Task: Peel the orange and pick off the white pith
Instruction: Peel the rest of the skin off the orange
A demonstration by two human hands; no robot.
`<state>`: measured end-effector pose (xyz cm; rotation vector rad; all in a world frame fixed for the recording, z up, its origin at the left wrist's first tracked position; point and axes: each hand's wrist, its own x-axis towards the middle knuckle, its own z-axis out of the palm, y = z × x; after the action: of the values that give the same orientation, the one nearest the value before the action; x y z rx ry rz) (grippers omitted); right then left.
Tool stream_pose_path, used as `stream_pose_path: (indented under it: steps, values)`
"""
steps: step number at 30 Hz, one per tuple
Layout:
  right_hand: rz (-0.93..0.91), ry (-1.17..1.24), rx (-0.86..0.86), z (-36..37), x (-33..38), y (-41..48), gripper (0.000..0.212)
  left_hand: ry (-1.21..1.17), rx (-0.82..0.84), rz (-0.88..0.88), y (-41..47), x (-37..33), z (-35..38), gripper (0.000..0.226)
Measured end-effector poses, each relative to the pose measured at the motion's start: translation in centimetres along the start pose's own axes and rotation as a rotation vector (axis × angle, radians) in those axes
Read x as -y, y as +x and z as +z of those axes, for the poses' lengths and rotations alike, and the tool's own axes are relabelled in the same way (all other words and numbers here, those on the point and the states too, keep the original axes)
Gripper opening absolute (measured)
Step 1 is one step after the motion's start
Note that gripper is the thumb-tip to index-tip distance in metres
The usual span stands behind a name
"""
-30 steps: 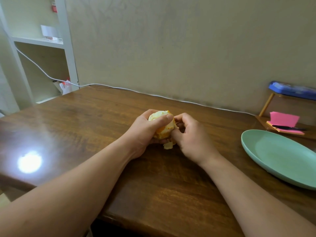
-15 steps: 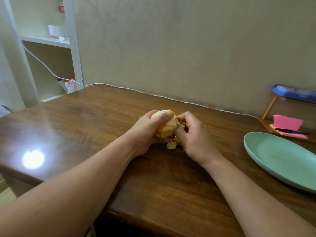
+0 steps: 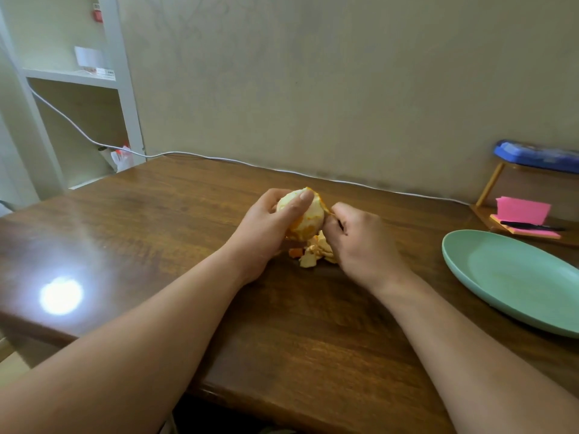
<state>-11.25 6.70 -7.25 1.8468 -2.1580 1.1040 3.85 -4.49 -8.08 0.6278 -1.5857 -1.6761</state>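
A partly peeled orange (image 3: 305,219) is held just above the wooden table (image 3: 188,220), its top pale with white pith and patches of orange flesh showing lower down. My left hand (image 3: 266,227) grips it from the left, thumb across the top. My right hand (image 3: 357,242) sits against the orange's right side, fingers curled, pinching a thin strip of peel or pith at the fruit's edge. Several torn peel pieces (image 3: 313,250) lie in a small heap on the table right under the orange, between both hands.
A pale green plate (image 3: 513,277) lies on the table to the right. Behind it stand a small wooden rack with pink sticky notes (image 3: 521,209), a black pen and a blue case (image 3: 537,153). A white cable (image 3: 219,158) runs along the wall. White shelving stands far left.
The right hand has drawn a little to the right off the orange with a strip between its fingers. More peel pieces show beneath the fruit. The left hand keeps its grip.
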Motion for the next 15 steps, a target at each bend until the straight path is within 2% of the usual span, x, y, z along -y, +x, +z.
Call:
stream_pose_path:
  steps: [4,10,15]
  values:
    - [0.041,-0.095,0.069,0.17,0.33,0.12,0.032,0.084,-0.014,-0.005,-0.17,0.22,0.26,0.046]
    - [0.100,-0.080,0.215,-0.15,0.88,0.25,0.029,0.348,-0.038,0.178,-0.75,0.40,0.25,0.035]
    - [0.007,-0.031,0.148,-0.15,0.38,-0.07,0.028,0.366,-0.046,0.220,-1.01,0.16,0.39,0.036]
